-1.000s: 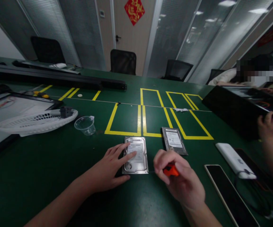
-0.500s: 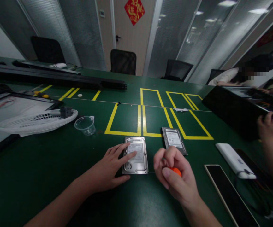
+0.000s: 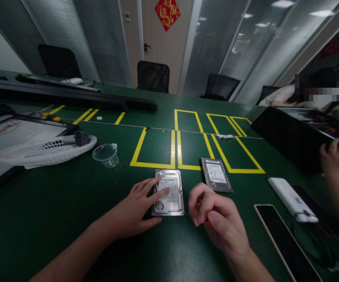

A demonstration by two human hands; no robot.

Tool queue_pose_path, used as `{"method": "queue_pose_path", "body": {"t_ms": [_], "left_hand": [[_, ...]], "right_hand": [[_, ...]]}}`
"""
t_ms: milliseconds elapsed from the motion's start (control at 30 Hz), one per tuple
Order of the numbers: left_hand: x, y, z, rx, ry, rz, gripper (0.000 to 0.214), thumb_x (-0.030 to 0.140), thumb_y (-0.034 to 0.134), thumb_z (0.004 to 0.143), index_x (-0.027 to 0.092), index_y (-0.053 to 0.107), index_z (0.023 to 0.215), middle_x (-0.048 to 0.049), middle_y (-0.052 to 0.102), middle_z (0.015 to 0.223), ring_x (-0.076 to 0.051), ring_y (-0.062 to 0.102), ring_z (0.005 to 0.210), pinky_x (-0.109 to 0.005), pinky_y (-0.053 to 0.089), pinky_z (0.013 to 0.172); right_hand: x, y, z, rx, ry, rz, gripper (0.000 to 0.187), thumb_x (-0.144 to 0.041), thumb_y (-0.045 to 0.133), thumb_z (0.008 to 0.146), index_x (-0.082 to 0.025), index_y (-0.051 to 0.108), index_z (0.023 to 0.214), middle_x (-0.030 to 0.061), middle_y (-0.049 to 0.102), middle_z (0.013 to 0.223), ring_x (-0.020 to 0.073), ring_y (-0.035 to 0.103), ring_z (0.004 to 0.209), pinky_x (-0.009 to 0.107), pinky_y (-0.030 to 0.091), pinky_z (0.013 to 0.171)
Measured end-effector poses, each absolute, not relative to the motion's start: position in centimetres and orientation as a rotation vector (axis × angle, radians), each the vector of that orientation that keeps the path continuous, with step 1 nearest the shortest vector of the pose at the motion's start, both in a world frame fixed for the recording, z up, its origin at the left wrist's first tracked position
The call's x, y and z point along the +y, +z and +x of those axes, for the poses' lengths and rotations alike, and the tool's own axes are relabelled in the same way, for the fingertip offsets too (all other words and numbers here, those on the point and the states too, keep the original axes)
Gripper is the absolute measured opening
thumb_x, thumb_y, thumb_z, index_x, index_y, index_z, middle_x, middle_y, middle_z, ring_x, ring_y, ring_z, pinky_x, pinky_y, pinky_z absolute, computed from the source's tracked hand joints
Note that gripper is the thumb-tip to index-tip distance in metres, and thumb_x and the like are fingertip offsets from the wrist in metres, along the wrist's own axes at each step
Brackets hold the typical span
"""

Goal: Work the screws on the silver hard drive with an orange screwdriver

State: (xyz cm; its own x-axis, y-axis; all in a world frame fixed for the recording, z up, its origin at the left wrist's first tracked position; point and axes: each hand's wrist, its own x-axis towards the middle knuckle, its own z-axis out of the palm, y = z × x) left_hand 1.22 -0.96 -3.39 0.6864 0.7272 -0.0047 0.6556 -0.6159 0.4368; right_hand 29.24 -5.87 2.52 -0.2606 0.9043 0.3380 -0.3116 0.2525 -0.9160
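Observation:
A silver hard drive (image 3: 171, 205) with a white label lies flat on the green table. Fingers of my left hand (image 3: 141, 201) are spread out, with two fingertips resting on the drive's label and the thumb beside its lower left corner. My right hand (image 3: 220, 217) is curled closed just right of the drive, around an orange-handled screwdriver (image 3: 207, 222). Only a sliver of orange shows between the fingers, and a thin shaft reaches toward the drive's lower right edge. Beyond my right hand lies a second hard drive (image 3: 216, 174), label up and untouched.
A clear plastic cup (image 3: 106, 156) and a white basket (image 3: 46, 154) stand at left. On the right lie a phone (image 3: 283, 243) and a white power bank (image 3: 291, 199). A co-worker's hand (image 3: 338, 158) touches a black case (image 3: 289, 137). Yellow tape rectangles mark the table.
My right hand has turned and shifted slightly, so less of the orange handle shows. My left hand and both drives have stayed put.

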Motion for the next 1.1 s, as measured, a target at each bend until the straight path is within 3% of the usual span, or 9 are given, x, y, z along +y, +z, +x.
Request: {"method": "queue_pose_path", "body": {"t_ms": [100, 167, 300, 400, 567, 700, 867, 967, 1100], "left_hand": [[-0.9, -3.5, 1.2, 1.073, 0.25, 2.502, 0.096, 0.036, 0.085, 0.099, 0.044, 0.034, 0.179, -0.0092, 0.017, 0.19, -0.048, 0.027, 0.169, -0.073, 0.036, 0.13], [-0.9, -3.5, 1.2, 1.067, 0.266, 2.507, 0.095, 0.036, 0.085, 0.098, 0.044, 0.035, 0.179, -0.0092, 0.018, 0.189, -0.048, 0.028, 0.169, -0.073, 0.036, 0.13], [-0.9, -3.6, 1.2, 1.067, 0.284, 2.504, 0.095, 0.035, 0.085, 0.097, 0.044, 0.037, 0.179, -0.0084, 0.019, 0.189, -0.049, 0.029, 0.168, -0.072, 0.036, 0.13], [-0.9, -3.6, 1.2, 1.071, 0.274, 2.497, 0.095, 0.036, 0.084, 0.098, 0.044, 0.035, 0.179, -0.0085, 0.019, 0.189, -0.048, 0.029, 0.169, -0.072, 0.036, 0.13], [-0.9, -3.5, 1.2, 1.071, 0.257, 2.497, 0.095, 0.037, 0.085, 0.099, 0.043, 0.035, 0.179, -0.0089, 0.017, 0.19, -0.048, 0.026, 0.17, -0.072, 0.035, 0.131], [-0.9, -3.5, 1.2, 1.08, 0.237, 2.486, 0.094, 0.037, 0.084, 0.099, 0.045, 0.035, 0.179, -0.0081, 0.016, 0.19, -0.048, 0.026, 0.17, -0.073, 0.034, 0.131], [-1.0, -3.4, 1.2, 1.093, 0.229, 2.476, 0.093, 0.039, 0.084, 0.1, 0.044, 0.036, 0.179, -0.0082, 0.016, 0.19, -0.049, 0.026, 0.169, -0.073, 0.034, 0.131], [-1.0, -3.4, 1.2, 1.079, 0.24, 2.49, 0.092, 0.039, 0.084, 0.1, 0.043, 0.037, 0.179, -0.0088, 0.017, 0.19, -0.05, 0.027, 0.169, -0.073, 0.034, 0.131], [-1.0, -3.5, 1.2, 1.065, 0.265, 2.504, 0.094, 0.039, 0.085, 0.099, 0.043, 0.036, 0.179, -0.0092, 0.019, 0.189, -0.049, 0.028, 0.169, -0.072, 0.035, 0.13]], "right_hand": [[-5.9, 2.3, 28.8, -1.28, 1.339, -0.568, 0.026, -0.038, 0.079, 0.104, -0.02, 0.07, 0.088, 0.0065, 0.067, 0.104, 0.0158, 0.065, 0.072, 0.033, 0.047, 0.069], [-5.9, 2.2, 28.5, -1.238, 1.388, -0.531, 0.023, -0.033, 0.079, 0.104, -0.021, 0.065, 0.091, 0.0057, 0.068, 0.109, 0.0118, 0.065, 0.065, 0.029, 0.044, 0.061], [-6.0, 2.5, 28.3, -1.191, 1.449, -0.549, 0.022, -0.028, 0.079, 0.104, -0.023, 0.06, 0.095, 0.0038, 0.07, 0.102, 0.0066, 0.044, 0.054, 0.024, 0.027, 0.048], [-6.1, 2.9, 28.5, -1.167, 1.47, -0.531, 0.02, -0.039, 0.075, 0.105, -0.022, 0.066, 0.098, 0.0034, 0.068, 0.095, 0.0092, 0.036, 0.056, 0.027, 0.026, 0.051], [-6.0, 3.3, 28.9, -1.234, 1.464, -0.518, 0.043, -0.046, 0.055, 0.109, -0.017, 0.08, 0.092, 0.0103, 0.068, 0.094, 0.017, 0.047, 0.065, 0.035, 0.033, 0.059], [-5.9, 3.1, 29.1, -1.289, 1.424, -0.564, 0.04, -0.045, 0.062, 0.108, -0.017, 0.08, 0.085, 0.0116, 0.069, 0.095, 0.0205, 0.055, 0.073, 0.036, 0.039, 0.065], [-6.0, 2.8, 28.8, -1.267, 1.384, -0.548, 0.026, -0.042, 0.078, 0.103, -0.019, 0.074, 0.092, 0.0078, 0.069, 0.101, 0.0177, 0.061, 0.074, 0.033, 0.046, 0.07], [-6.1, 2.7, 28.4, -1.229, 1.404, -0.522, 0.024, -0.038, 0.081, 0.102, -0.021, 0.066, 0.094, 0.0067, 0.068, 0.106, 0.0143, 0.065, 0.068, 0.03, 0.047, 0.065], [-6.3, 2.7, 28.2, -1.185, 1.478, -0.502, 0.024, -0.032, 0.078, 0.104, -0.024, 0.057, 0.098, 0.0045, 0.07, 0.106, 0.0069, 0.053, 0.052, 0.023, 0.033, 0.049]]}}
